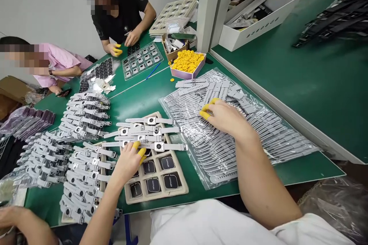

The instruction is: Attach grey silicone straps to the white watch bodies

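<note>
My left hand (pixel 129 160), with yellow finger cots, reaches over a cream compartment tray (pixel 178 190). Its fingertips are slightly apart beside a row of smartwatches (pixel 159 146) with grey straps, which lie across the tray's far half. Nearer me, square black watch faces (pixel 153 185) sit in the compartments. Part of a watch face under my left fingers is hidden. My right hand (pixel 222 118), also in yellow finger cots, hovers with thumb and index finger apart over loose grey watch straps (pixel 215 91). Beneath these, many straps lie in rows on a clear plastic sheet (pixel 212 153).
Stacks of strapped watches (pixel 83 176) stand left of the tray. A box of yellow finger cots (pixel 188 65) is beyond the straps. Two people sit across the green table (pixel 129 99); another person's arm (pixel 25 222) is at lower left. A white post (pixel 209 7) and ledge border the right.
</note>
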Demonstrator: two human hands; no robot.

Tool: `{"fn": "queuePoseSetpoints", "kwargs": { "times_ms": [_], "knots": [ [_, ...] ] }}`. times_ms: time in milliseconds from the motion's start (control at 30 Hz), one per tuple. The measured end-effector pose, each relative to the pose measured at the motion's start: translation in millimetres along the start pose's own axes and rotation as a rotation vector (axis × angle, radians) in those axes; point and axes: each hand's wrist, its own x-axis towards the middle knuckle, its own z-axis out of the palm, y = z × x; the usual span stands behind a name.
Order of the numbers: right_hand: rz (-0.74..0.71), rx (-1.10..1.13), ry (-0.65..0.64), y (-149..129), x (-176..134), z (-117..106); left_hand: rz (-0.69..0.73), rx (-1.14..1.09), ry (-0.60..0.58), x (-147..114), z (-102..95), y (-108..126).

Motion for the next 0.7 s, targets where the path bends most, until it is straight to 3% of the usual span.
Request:
{"fn": "queuePoseSetpoints", "kwargs": {
  "times_ms": [67, 200, 333, 467, 533, 700],
  "knots": [
    [-0.044, 0.195, 0.016, -6.7, 0.7, -2.4, -0.019, -0.061, 0.013, -0.9, -5.8, 1.3],
    [-0.043, 0.852, -0.057, -31.0, -2.6, 0.3, -0.079, -0.405, 0.097, -0.9, -39.3, 3.2],
    [-0.030, 1.293, -0.221, -68.9, -15.8, 18.7, -0.227, -0.838, 0.295, 29.8, -60.4, 15.8],
    [0.012, 1.560, -0.514, -101.3, -34.3, 43.1, -0.161, -1.177, 0.419, 87.6, -34.2, 34.2],
    [0.011, 1.566, -0.560, -107.3, -40.2, 51.3, -0.124, -1.267, 0.473, 108.1, -13.4, 40.2],
    [-0.016, 1.422, -0.602, -102.8, -41.6, 57.8, 0.044, -1.137, 0.479, 112.5, 15.0, 44.4]
  ]
}}
